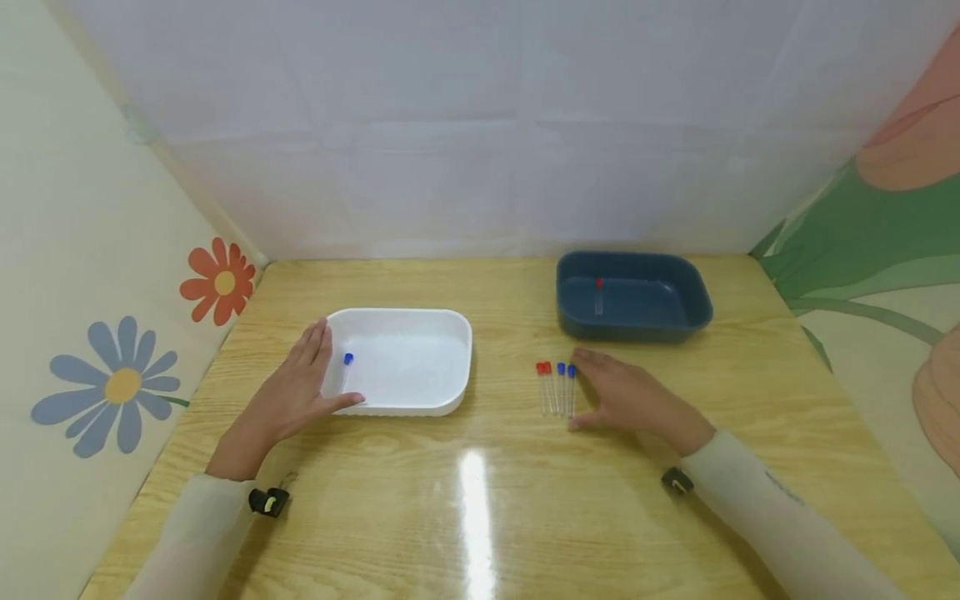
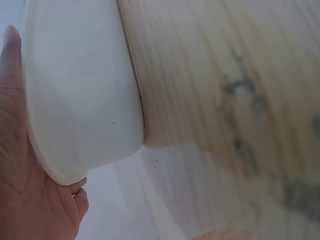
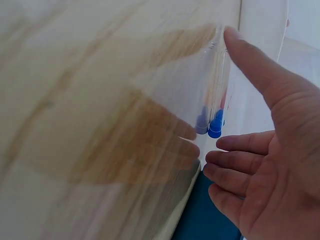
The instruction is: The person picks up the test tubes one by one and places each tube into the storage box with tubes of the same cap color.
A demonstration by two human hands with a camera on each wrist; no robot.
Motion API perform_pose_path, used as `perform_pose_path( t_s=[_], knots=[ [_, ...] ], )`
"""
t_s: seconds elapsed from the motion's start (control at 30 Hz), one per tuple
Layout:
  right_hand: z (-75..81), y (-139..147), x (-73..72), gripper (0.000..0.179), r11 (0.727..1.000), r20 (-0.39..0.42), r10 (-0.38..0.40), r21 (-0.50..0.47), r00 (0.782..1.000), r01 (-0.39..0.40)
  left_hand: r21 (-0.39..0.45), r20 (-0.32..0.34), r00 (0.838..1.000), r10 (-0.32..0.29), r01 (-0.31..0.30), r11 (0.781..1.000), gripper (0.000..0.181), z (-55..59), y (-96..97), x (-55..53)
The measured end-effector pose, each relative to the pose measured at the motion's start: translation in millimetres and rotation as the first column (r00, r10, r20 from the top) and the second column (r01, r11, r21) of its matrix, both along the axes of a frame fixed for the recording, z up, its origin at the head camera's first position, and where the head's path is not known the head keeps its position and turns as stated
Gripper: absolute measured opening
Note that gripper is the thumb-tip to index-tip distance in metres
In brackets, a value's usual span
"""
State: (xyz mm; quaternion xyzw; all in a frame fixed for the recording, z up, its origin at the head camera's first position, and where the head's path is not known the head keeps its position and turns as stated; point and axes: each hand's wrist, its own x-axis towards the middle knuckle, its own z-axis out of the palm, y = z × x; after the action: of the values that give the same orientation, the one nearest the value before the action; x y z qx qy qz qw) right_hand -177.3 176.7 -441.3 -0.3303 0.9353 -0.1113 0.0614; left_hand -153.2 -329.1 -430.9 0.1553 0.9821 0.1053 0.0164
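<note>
My left hand (image 1: 288, 396) lies along the left end of a white tray (image 1: 412, 362), fingers extended against its side and thumb over the front rim. Inside that tray is a clear tube with a blue cap (image 1: 348, 358). On the table stretches a row of thin clear tubes, two with red caps (image 1: 543, 367) on the left and two with blue caps (image 1: 566, 369) on the right. Just right of the row is my right hand (image 1: 637, 404), thumb and fingers spread apart. In the right wrist view its fingertips come close to a blue cap (image 3: 215, 127).
A dark blue tray (image 1: 637, 329) stands at the back right, with one red-capped tube (image 1: 598, 287) inside. A white cloth wall (image 1: 442, 183) rises behind the wooden table (image 1: 375, 500). Flower-patterned panels flank both sides.
</note>
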Motion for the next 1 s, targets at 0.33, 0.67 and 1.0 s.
perform_pose_path(
  t_s=[0.33,0.67,1.0],
  knots=[
    [0.1,-2.7,-3.4,0.104,1.000,0.043,-0.018,0.024,0.999,0.017,0.006,0.002,1.000,-0.002,0.002,1.000,0.120,-1.7,-1.0,-0.6],
    [-0.6,-4.1,-5.7,0.101,0.999,0.048,-0.030,0.042,0.998,0.028,0.008,-0.005,1.000,0.000,0.000,1.000,0.120,-0.6,-0.7,0.1],
    [-2.7,-1.5,-9.2,0.101,0.998,0.041,-0.044,-0.035,0.998,0.045,0.032,-0.021,1.000,0.004,-0.003,0.999,0.120,-2.3,0.2,1.3]
  ],
)
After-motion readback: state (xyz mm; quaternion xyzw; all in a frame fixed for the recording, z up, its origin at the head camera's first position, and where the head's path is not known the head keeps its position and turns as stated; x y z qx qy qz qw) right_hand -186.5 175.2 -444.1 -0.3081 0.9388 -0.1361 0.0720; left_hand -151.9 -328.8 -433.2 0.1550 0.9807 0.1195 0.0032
